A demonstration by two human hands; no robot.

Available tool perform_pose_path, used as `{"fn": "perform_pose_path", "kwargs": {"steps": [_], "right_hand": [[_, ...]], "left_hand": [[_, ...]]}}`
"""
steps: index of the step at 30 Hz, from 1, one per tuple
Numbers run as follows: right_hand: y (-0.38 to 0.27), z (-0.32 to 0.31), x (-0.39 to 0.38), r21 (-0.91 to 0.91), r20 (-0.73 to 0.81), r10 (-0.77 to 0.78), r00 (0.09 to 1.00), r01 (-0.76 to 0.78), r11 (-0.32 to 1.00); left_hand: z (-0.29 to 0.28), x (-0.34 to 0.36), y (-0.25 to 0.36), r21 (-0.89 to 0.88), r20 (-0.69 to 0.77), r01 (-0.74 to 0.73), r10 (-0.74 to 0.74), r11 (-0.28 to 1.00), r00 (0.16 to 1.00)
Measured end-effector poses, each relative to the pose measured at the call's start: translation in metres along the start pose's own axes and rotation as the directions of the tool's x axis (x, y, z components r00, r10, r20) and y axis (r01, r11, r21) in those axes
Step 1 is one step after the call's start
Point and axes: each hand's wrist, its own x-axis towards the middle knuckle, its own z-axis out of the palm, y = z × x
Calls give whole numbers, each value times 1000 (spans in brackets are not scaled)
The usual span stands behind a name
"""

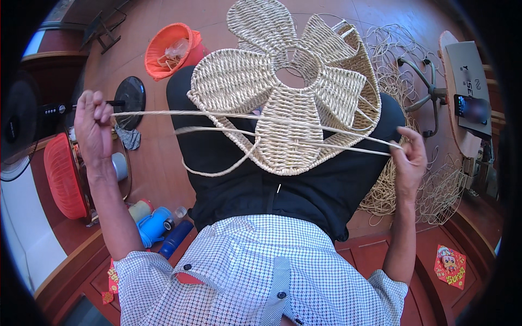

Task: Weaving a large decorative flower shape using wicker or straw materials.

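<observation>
- checked shirt (234, 266), thin cloth with dark buttons, sits closest, below and between the left hand (93, 127) and the right hand (409, 157); smooth black trousers (217, 190) lie just beyond it.
- left of the left hand stands a dark round fan (19, 125); lower, beside the forearm, a rounded orange basket (65, 174), apparently plastic.
- the left hand is raised well apart from the woven piece (234, 76), fingers curled on one end of a pale, twisted cord (157, 113).
- between the hands, reaching beyond them, the woven piece rests on the lap: straw-coloured, five rounded petals about a round hole, ribbed texture, thick rim.
- the cord's long axis runs side to side, nearly taut, across the near petal (290, 155); a slack loop (217, 174) droops toward the body. over or through the weave, i can't tell.
- the right hand, nearer the woven piece, pinches the cord between thumb and fingers.
- beyond it, loose strands (380, 190) tangle on the floor.
</observation>
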Motion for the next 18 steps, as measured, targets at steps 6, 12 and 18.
{"fn": "perform_pose_path", "kwargs": {"steps": [6,12,18], "right_hand": [[142,-153,19,83,-351,251,902,-237,968],[208,-248,-6,160,-511,313,800,-270,950],[227,-282,-3,325,-586,479,654,-351,878]], "left_hand": [[-186,10,0,111,-354,-35,73,993,932],[-267,11,-3,203,-460,26,72,979,885],[-278,23,7,231,-510,15,108,973,853]]}}
